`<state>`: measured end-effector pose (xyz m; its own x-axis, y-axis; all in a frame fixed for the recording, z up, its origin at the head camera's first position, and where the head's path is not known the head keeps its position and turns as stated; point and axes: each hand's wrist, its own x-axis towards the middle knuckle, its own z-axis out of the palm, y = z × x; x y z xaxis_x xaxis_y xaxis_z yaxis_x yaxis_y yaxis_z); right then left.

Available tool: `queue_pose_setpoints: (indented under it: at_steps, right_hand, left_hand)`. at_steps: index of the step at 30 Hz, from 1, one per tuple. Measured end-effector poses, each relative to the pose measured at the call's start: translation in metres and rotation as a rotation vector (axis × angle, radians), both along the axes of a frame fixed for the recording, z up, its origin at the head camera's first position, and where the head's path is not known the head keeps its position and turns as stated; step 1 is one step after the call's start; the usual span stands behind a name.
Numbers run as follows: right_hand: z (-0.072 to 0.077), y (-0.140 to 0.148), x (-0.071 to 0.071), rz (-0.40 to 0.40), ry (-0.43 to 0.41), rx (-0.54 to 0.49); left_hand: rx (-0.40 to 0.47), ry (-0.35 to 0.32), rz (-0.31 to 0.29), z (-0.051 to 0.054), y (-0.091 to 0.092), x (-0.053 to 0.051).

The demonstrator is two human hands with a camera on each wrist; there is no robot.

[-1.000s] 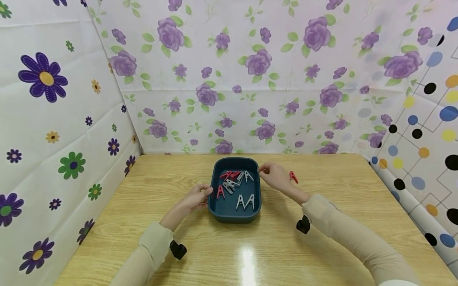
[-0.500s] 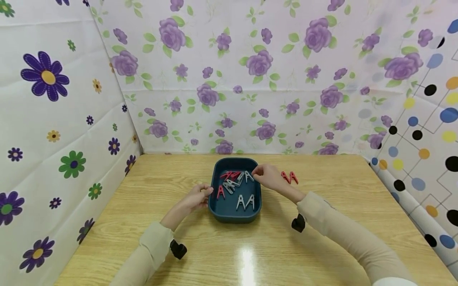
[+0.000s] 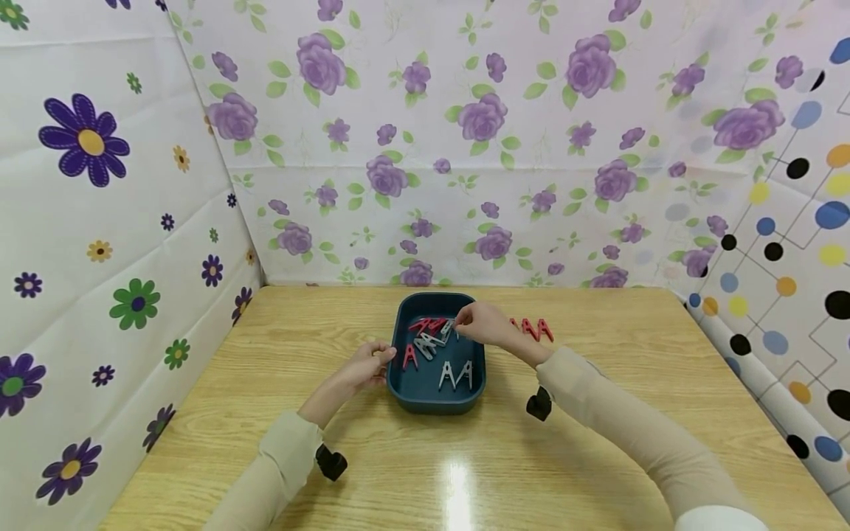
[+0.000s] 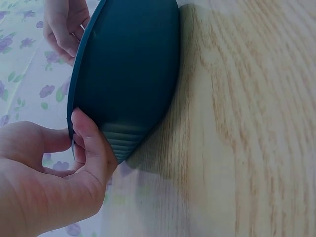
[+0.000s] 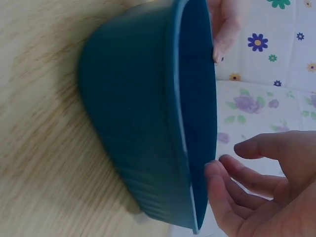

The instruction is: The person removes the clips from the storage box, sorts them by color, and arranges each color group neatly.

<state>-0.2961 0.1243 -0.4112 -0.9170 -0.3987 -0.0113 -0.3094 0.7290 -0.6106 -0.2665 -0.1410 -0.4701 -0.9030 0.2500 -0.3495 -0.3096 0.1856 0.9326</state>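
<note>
A dark teal plastic bin [image 3: 436, 406] stands on the table, with red and grey clothespins inside. My left hand [image 3: 361, 366] pinches the bin's left rim between thumb and fingers, seen closely in the left wrist view. My right hand [image 3: 489, 325] is over the bin's far right rim, its fingertips beside a grey clothespin [image 3: 457, 333] that it mostly covers. In the right wrist view, the right hand's thumb and fingers are apart with nothing visible between them. Two grey clothespins [image 3: 446, 375] lie near the bin's front; a red clothespin [image 3: 409, 357] lies at its left.
Red clothespins [image 3: 544, 330] lie in a row on the wooden table [image 3: 299, 317], right of the bin and partly behind the right wrist. A flower-printed cloth [image 3: 425, 147] hangs at the table's back edge, with more patterned cloths at both sides.
My right hand has moved left, from outside the right rim to over the bin, covering most of a grey clothespin. More red clothespins on the table have come into sight. The left hand stays put.
</note>
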Motion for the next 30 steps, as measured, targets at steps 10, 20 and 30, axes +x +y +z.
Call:
queue_pose_setpoints:
  at_steps: [10, 20, 30]
  right_hand:
    - [0.012, -0.021, -0.002, 0.045, -0.091, 0.093]
    - [0.019, -0.041, -0.011, 0.082, -0.15, 0.163]
    - [0.025, -0.063, -0.011, 0.102, -0.223, 0.182]
  left_hand:
    - [0.007, 0.003, 0.0, 0.0, -0.001, 0.0]
    - [0.013, -0.002, 0.004, 0.002, 0.0, 0.001]
    - [-0.005, -0.003, -0.008, 0.002, 0.0, 0.002]
